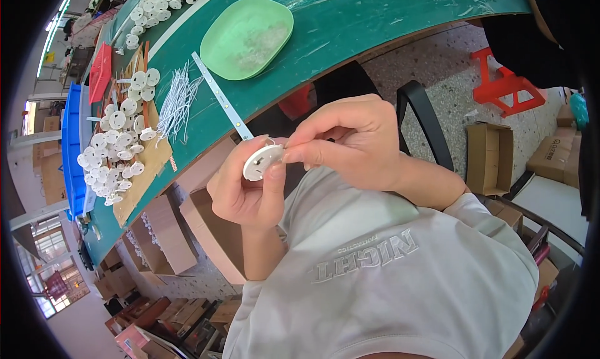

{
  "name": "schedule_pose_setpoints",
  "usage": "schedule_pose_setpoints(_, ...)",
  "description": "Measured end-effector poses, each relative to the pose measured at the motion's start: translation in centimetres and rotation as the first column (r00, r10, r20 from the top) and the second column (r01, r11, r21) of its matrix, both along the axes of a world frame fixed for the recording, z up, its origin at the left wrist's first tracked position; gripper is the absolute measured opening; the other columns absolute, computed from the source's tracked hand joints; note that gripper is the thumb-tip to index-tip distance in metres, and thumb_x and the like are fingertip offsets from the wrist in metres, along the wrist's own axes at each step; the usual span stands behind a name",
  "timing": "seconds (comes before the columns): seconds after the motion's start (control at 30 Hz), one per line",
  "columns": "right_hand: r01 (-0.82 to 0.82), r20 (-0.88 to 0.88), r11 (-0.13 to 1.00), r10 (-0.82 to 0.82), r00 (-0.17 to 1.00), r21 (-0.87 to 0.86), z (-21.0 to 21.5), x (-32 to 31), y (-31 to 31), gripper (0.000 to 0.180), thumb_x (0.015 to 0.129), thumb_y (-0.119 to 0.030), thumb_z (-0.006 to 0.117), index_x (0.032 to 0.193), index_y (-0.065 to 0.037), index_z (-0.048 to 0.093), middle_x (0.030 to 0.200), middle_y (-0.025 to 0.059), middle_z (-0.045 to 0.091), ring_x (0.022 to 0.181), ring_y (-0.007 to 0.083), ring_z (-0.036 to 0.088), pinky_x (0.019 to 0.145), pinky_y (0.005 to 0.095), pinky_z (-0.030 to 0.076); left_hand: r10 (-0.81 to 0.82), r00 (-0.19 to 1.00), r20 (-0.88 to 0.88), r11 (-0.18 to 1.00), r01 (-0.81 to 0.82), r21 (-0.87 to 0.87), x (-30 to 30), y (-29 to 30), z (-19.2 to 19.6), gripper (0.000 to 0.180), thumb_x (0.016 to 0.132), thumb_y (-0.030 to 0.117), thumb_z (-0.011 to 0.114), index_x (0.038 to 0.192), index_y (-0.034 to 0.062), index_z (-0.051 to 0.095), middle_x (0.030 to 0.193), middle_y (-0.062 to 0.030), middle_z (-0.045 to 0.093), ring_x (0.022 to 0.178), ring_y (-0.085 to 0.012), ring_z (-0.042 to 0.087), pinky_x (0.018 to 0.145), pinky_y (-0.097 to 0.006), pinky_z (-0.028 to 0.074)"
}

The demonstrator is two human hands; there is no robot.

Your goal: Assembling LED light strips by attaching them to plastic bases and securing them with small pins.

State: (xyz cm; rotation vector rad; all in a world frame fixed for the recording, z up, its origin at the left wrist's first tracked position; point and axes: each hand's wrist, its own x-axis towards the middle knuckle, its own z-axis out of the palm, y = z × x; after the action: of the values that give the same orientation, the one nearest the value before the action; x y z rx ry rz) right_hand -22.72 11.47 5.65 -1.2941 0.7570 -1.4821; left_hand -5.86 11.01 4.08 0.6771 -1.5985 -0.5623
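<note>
Between the thumb and fingers of my left hand (250, 193) is a white round plastic disc (262, 162) with small slots, tilted on edge. A narrow pale LED strip (220, 96) with yellowish dots reaches from behind these fingers toward the table; whether it is joined to the disc is hidden. My right hand (350, 143) is closed in a pinch at the disc's right edge. A thin white strand shows near its fingertips, but what they grip is too small to make out. Left of the strip, a bundle of thin white wires (179, 102) lies on the table.
A green tray (219, 37) with clear bits stands on the green table (337, 21). Piles of white discs (112, 146) lie on cardboard at left, beside blue (75, 146) and red (100, 74) bins. A red stool (506, 87) and open cartons (489, 159) stand on the floor.
</note>
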Motion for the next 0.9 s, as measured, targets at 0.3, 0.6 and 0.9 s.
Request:
schedule_pose_setpoints(0.3,-0.031,-0.089,0.998,0.027,0.996,-0.046,-0.4,0.0,0.0,0.010,0.078,0.002,0.073,0.088,0.002,0.070,0.084,0.0102,0.069,0.072,0.0115,0.065,0.058,0.0212,0.051,0.093,0.996,0.009,0.996,-0.093,-0.003,-0.1,0.4,-0.1,0.022,0.081,-0.002,0.067,0.100,-0.0122,0.062,0.078,-0.0178,0.069,0.069,-0.0175,0.067,0.065,-0.024,0.051)
schedule_pose_setpoints(0.6,0.013,-0.205,0.963,-0.071,0.976,-0.268,-0.4,-0.3,0.0,0.012,0.078,0.004,0.069,0.090,0.002,0.068,0.084,0.0102,0.067,0.069,0.0133,0.063,0.054,0.0225,0.050,0.104,0.994,-0.016,0.994,-0.104,-0.020,-0.3,0.6,0.0,0.021,0.082,-0.001,0.066,0.100,-0.0111,0.062,0.077,-0.0170,0.069,0.068,-0.0164,0.066,0.064,-0.023,0.051)
schedule_pose_setpoints(0.9,0.275,-0.103,0.764,-0.405,0.909,-0.583,-0.8,-0.1,0.2,0.013,0.074,0.007,0.069,0.085,0.004,0.064,0.080,0.0137,0.066,0.060,0.0206,0.063,0.051,0.0265,0.050,-0.057,0.992,-0.116,0.996,0.048,-0.079,-1.3,0.6,-0.9,0.054,0.102,0.032,0.043,0.130,-0.0137,0.045,0.114,-0.0407,0.055,0.094,-0.0467,0.065,0.075,-0.046,0.058)
